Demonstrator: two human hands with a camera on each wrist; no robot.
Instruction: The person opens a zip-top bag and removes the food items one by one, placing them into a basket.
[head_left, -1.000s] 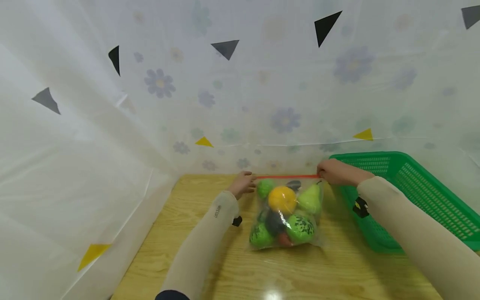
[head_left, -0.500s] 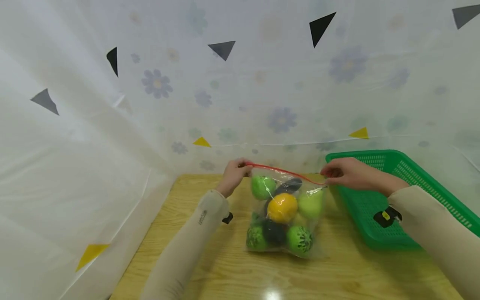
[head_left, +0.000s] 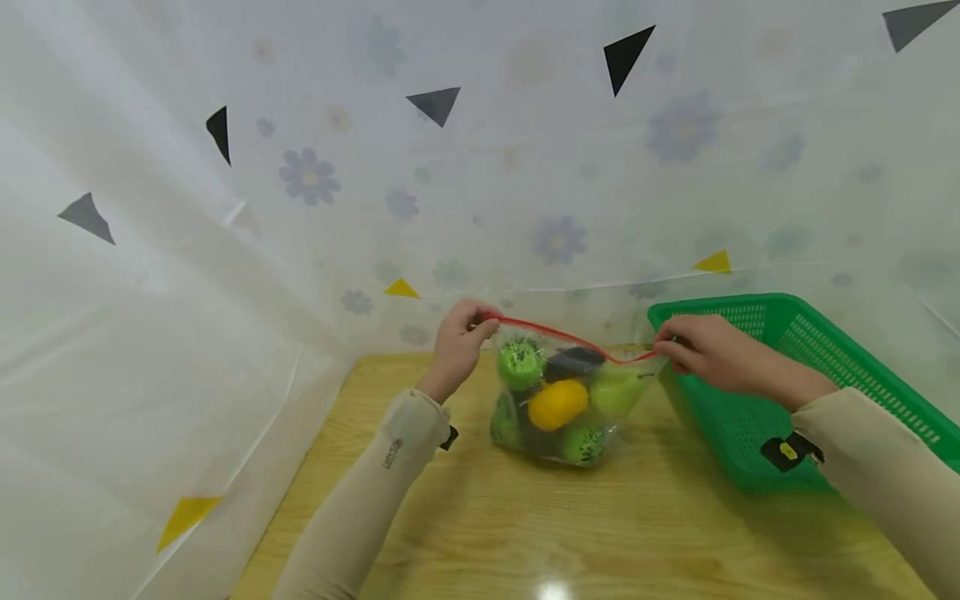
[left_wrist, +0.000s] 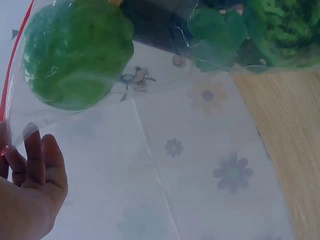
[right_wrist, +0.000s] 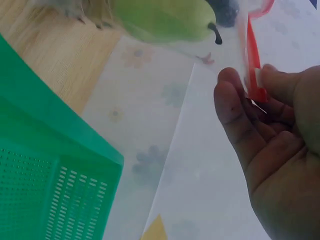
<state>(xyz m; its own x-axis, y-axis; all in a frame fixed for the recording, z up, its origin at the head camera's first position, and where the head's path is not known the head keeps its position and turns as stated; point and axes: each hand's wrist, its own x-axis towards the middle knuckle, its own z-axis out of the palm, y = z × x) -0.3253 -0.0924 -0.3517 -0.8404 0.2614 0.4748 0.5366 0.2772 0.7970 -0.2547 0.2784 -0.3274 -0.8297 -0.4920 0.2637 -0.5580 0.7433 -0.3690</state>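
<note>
A clear zip bag (head_left: 542, 327) with a red closure strip hangs between both hands in the head view. My left hand (head_left: 456, 343) pinches its upper left corner; my right hand (head_left: 708, 353) pinches the upper right one. Between them the strip sags toward the right. Inside are an orange fruit (head_left: 558, 405), a light green pear (head_left: 617, 393), a dark purple, eggplant-like piece (head_left: 576, 363) and several green pieces, one a patterned round one (head_left: 521, 364). In the right wrist view, thumb and fingers hold the end of the red strip (right_wrist: 254, 55), where a small whitish piece shows.
A green plastic basket (head_left: 738, 475) with slotted walls stands to the right, partly under my right forearm. The wooden table (head_left: 480, 525) extends beneath the bag. White flower-printed sheeting (head_left: 480, 183) rises behind and along the left side.
The bag has risen and its lower edge has moved back from the table's front. Its strip has gone from straight to sagging. My left hand has moved up and left, my right hand rightward.
</note>
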